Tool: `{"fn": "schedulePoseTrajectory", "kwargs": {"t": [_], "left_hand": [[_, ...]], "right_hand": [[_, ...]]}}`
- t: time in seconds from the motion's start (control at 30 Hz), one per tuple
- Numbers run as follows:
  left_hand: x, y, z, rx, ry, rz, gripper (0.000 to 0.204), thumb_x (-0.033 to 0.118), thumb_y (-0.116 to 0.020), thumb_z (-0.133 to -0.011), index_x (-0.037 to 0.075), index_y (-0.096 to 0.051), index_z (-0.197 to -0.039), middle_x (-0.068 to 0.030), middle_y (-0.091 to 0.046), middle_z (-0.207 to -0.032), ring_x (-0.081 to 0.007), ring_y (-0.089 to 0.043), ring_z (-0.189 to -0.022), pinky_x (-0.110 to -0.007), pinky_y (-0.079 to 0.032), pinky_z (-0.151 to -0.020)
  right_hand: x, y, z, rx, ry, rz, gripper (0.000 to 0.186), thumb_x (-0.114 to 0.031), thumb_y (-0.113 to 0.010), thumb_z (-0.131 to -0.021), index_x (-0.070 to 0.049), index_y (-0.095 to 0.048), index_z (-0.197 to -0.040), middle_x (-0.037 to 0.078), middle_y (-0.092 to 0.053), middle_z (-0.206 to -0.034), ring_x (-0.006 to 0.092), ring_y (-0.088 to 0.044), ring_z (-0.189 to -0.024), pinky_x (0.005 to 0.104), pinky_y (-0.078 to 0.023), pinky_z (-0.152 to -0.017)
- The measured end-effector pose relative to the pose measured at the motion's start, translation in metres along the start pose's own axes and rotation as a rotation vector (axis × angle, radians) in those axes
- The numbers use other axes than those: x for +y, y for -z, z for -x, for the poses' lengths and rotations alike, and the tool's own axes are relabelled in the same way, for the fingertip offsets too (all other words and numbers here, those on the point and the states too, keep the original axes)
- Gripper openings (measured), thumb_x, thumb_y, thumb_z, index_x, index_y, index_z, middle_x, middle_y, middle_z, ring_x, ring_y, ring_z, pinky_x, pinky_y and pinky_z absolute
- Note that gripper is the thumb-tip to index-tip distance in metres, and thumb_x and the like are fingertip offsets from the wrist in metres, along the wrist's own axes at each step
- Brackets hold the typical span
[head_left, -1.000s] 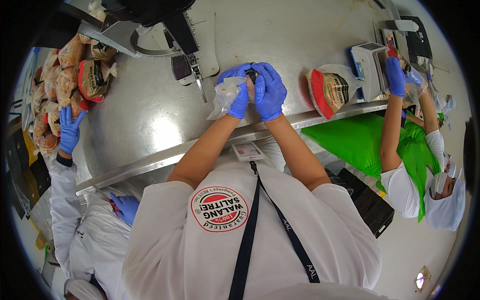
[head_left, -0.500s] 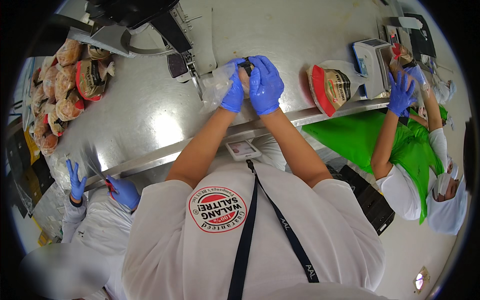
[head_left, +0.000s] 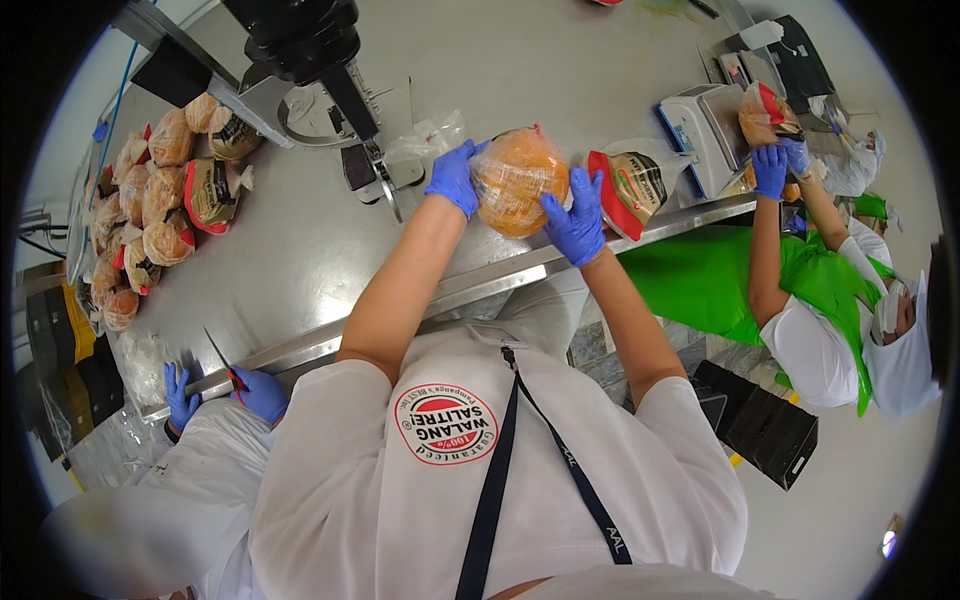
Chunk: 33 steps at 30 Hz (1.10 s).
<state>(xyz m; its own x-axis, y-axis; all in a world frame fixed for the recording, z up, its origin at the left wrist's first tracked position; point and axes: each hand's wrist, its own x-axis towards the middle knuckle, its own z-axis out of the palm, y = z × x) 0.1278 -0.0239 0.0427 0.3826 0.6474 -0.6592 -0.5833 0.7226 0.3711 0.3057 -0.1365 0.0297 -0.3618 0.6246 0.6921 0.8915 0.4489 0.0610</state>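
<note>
A round, orange-brown ham (head_left: 522, 185) in clear plastic is held up between my hands over the steel table's front edge. My left hand (head_left: 455, 180), in a blue glove, is closed at the ham's left side, by the bag's gathered end. Loose clear plastic (head_left: 430, 135) trails beyond that hand toward the clipping machine (head_left: 375, 165). Against the lower right of the ham press the fingers of my gloved right hand (head_left: 577, 220), somewhat spread. Just right of it lies another bagged ham (head_left: 635, 190) with a red and black label.
Several bagged hams (head_left: 160, 200) are piled at the table's left. Below them, a co-worker's gloved hand (head_left: 262, 396) holds red-handled scissors (head_left: 237, 380). A white scale (head_left: 700, 140) stands at right, where another co-worker in a green apron (head_left: 820, 310) holds a packed ham (head_left: 765, 115).
My hands have moved apart from around the bag, and the ham's round face now shows between them. It is further from the clipping machine. The right co-worker's hands are now together at a packed ham.
</note>
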Motion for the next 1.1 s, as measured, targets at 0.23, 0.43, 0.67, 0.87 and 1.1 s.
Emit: {"fn": "schedulePoseTrajectory", "kwargs": {"t": [0.23, 0.43, 0.67, 0.87, 1.1], "left_hand": [[0.047, -0.054, 0.065, -0.432, -0.033, -0.167, 0.041, 0.028, -0.039, -0.093, -0.004, -0.050, -0.117, -0.0166, -0.056, -0.113, -0.0262, -0.057, -0.100, -0.035, -0.044, -0.090], [0.072, -0.086, 0.100, -0.637, -0.240, -0.403, 0.045, 0.032, -0.043, -0.092, -0.007, -0.053, -0.112, -0.0180, -0.058, -0.111, -0.0244, -0.058, -0.099, -0.034, -0.045, -0.090], [0.085, -0.035, 0.046, -0.664, -0.236, 0.148, 0.041, 0.025, -0.040, -0.093, 0.014, -0.039, -0.054, 0.0013, -0.038, -0.046, -0.0194, -0.046, -0.055, -0.037, -0.041, -0.083], [0.063, 0.004, 0.052, -0.397, -0.122, 0.519, 0.041, 0.024, -0.036, -0.094, 0.016, -0.034, -0.053, 0.0021, -0.031, -0.043, -0.0185, -0.042, -0.064, -0.035, -0.040, -0.076], [0.070, 0.004, 0.070, -0.471, -0.303, 0.271, 0.042, 0.025, -0.034, -0.095, 0.018, -0.033, -0.053, 0.0010, -0.031, -0.042, -0.0186, -0.047, -0.068, -0.035, -0.039, -0.086]], "right_hand": [[0.001, 0.042, -0.076, 0.065, 0.141, -0.063, 0.055, -0.024, -0.071, -0.064, -0.025, -0.052, -0.115, 0.004, -0.044, -0.125, 0.0281, -0.041, -0.116, 0.0505, -0.021, -0.105], [-0.035, 0.025, -0.091, 0.456, -0.611, -1.092, 0.068, -0.038, -0.063, -0.079, -0.005, -0.031, -0.130, 0.010, -0.040, -0.129, 0.0266, -0.039, -0.119, 0.0406, -0.033, -0.100], [-0.035, 0.018, -0.091, -0.183, -0.790, -1.370, 0.061, -0.039, -0.047, -0.088, -0.007, -0.026, -0.135, 0.009, -0.036, -0.135, 0.0219, -0.034, -0.125, 0.0375, -0.032, -0.102], [-0.036, 0.048, -0.111, -0.064, -0.425, -0.981, 0.106, -0.034, -0.081, -0.059, -0.005, -0.017, -0.138, 0.014, -0.032, -0.137, 0.0267, -0.038, -0.122, 0.0383, -0.032, -0.102], [-0.043, 0.041, -0.125, -0.230, -0.929, -1.567, 0.094, -0.042, -0.074, -0.067, -0.008, -0.021, -0.137, 0.018, -0.037, -0.133, 0.0293, -0.043, -0.118, 0.0391, -0.035, -0.100]]}}
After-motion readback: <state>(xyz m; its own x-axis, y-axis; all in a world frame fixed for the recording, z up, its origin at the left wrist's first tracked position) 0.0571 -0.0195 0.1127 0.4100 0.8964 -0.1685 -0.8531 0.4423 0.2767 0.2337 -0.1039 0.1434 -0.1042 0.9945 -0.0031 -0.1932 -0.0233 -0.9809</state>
